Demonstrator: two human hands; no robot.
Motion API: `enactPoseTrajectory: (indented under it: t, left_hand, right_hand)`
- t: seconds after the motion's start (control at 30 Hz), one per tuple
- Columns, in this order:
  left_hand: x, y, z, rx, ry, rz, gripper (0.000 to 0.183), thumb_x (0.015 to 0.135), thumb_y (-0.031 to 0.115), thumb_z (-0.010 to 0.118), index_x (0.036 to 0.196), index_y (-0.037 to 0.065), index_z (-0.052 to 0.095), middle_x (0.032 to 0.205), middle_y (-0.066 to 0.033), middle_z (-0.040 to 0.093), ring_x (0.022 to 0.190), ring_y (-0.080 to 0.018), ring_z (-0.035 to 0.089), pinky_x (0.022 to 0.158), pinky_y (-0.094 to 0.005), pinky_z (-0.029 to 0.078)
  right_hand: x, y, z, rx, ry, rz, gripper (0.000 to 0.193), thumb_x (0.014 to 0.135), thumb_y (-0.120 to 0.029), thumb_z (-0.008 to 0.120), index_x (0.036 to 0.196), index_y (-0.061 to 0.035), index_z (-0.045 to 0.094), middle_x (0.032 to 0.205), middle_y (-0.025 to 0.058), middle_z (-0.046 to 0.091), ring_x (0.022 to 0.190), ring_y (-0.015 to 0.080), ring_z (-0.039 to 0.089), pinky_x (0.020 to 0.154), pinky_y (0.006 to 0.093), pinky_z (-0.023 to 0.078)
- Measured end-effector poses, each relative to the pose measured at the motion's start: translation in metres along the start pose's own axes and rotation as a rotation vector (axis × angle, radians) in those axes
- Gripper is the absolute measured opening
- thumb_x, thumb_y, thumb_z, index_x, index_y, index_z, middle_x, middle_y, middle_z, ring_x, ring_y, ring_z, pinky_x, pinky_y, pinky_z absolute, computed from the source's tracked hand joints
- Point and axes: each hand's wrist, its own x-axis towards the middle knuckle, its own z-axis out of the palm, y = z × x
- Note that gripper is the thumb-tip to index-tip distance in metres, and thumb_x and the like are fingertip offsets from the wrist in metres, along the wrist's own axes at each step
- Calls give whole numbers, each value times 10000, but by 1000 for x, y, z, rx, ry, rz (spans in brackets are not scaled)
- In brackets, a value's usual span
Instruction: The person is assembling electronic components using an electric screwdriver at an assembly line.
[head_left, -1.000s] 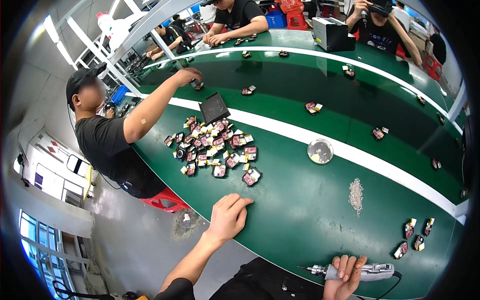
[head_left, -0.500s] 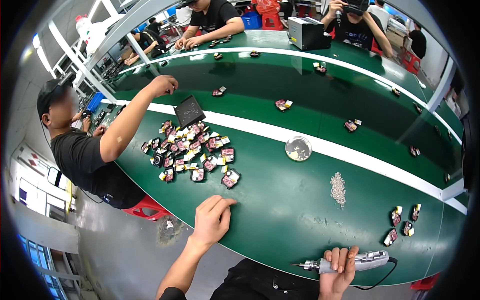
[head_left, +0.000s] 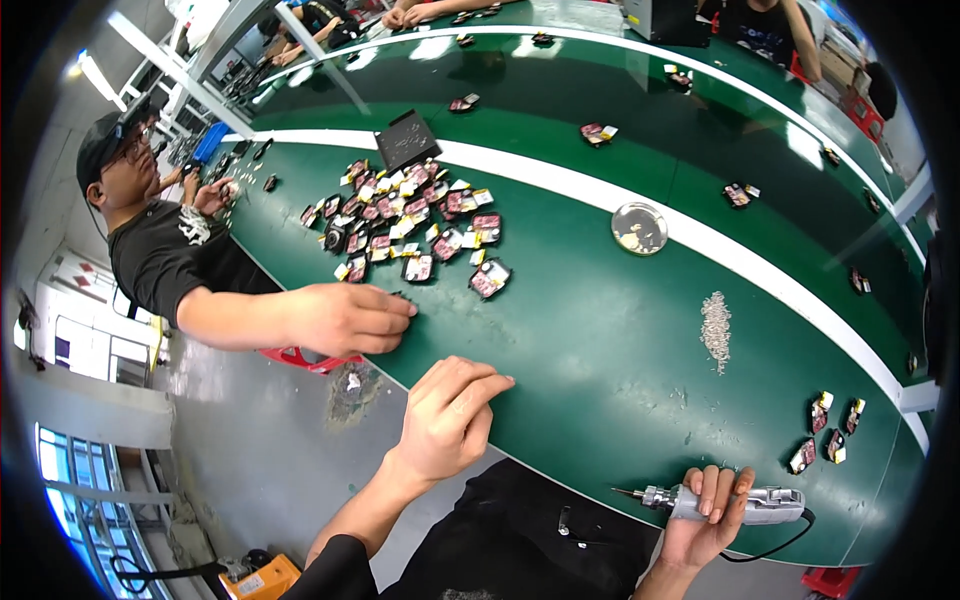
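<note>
My right hand (head_left: 708, 515), at the table's near edge, wraps round a grey electric screwdriver (head_left: 775, 505) whose thin bit points left. A black cord trails from its back end. My left hand (head_left: 450, 420) hovers by the same edge, fingers curled in and thumb beneath them; whether anything is inside is hidden. Beyond it lies a heap of small black-cased parts (head_left: 418, 268) with pinkish faces and white and yellow tabs. A co-worker's hand (head_left: 365, 318) reaches in close to my left hand, something small and dark at its fingertips.
A pile of tiny screws (head_left: 716, 335) lies on the green table (head_left: 590, 340), right of centre. Several cased parts (head_left: 803, 456) sit farther right. A round metal dish (head_left: 640, 228) and a black tray (head_left: 408, 140) stand along the white rail. More parts dot the green strip beyond.
The co-worker's arm has swung from beyond the black tray down beside my left hand. The view has shifted, so the table's contents appear higher. My right hand keeps the screwdriver.
</note>
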Motion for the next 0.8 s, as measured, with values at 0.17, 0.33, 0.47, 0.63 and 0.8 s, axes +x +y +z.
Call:
enactPoseTrajectory:
  t: [0.17, 0.33, 0.47, 0.63, 0.8]
  left_hand:
    - [-35, -16, -16, 232, 55, -207, 307, 656, -100, 582, 945, 0, 604, 950, -125, 579, 848, -298, 563, 744, -377, 460]
    - [-28, -41, -34, 560, 39, -450, 614, 772, 98, 697, 1315, 50, 414, 1355, -198, 340, 1197, -372, 409, 973, -439, 395]
    - [-1, -59, -33, 575, 7, -490, 626, 761, 189, 742, 1306, 95, 447, 1377, -192, 335, 1185, -352, 428, 980, -436, 409]
    - [-6, -86, -20, 637, -94, -282, 304, 815, 130, 661, 1085, 41, 552, 1107, -182, 460, 988, -344, 484, 829, -434, 449]
    - [-3, -86, -25, 503, -144, -281, 280, 806, 56, 657, 1062, 29, 546, 1089, -173, 451, 982, -334, 481, 833, -427, 439]
  right_hand:
    - [-1, -1, -5, -4, -44, -15, 168, 904, -161, 623, 918, -120, 460, 556, -46, 391, 583, 83, 412, 712, 277, 342]
    - [-3, 1, -4, 8, -44, -5, 173, 904, -156, 621, 917, -119, 452, 557, -47, 391, 584, 78, 409, 710, 278, 337]
    - [-2, 1, -4, 8, -38, 6, 187, 899, -159, 629, 912, -123, 447, 554, -47, 388, 580, 77, 405, 707, 275, 336]
    - [-1, 1, 1, -4, 9, -29, 223, 881, -192, 658, 908, -132, 445, 550, -46, 388, 568, 79, 401, 691, 268, 337]
    - [4, 1, 7, 34, -6, -16, 192, 908, -141, 605, 892, -120, 415, 562, -37, 363, 566, 83, 384, 689, 271, 349]
